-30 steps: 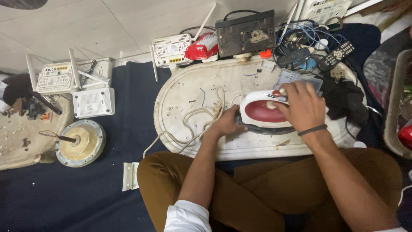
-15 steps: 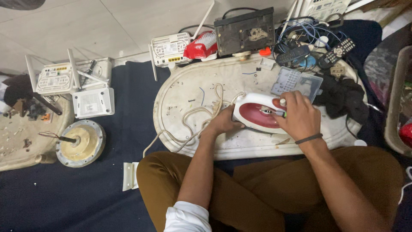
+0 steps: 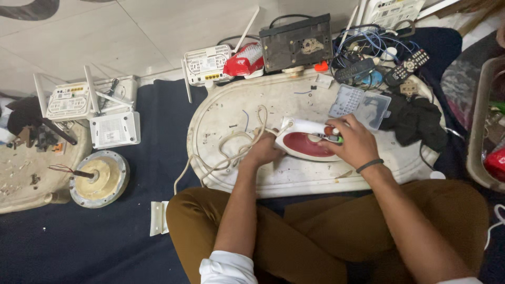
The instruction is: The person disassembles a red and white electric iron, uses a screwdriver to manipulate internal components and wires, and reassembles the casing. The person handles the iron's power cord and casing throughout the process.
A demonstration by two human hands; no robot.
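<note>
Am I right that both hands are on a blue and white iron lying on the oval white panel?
Not quite: the iron is red and white, as the head view shows. The left hand and right hand are indeed on it, on the oval white panel.

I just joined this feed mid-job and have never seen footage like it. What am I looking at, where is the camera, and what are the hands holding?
No machine here: a person sits cross-legged on the floor, filmed by a camera on their own head, looking down. The left hand steadies the rear of a red and white iron, beside its pale cord. The right hand grips the iron's front end. The iron lies on a white oval tray. Also on the tray are a clear plastic box and a black cloth. Around it lie routers, remotes, a black box and a round motor part.
</note>
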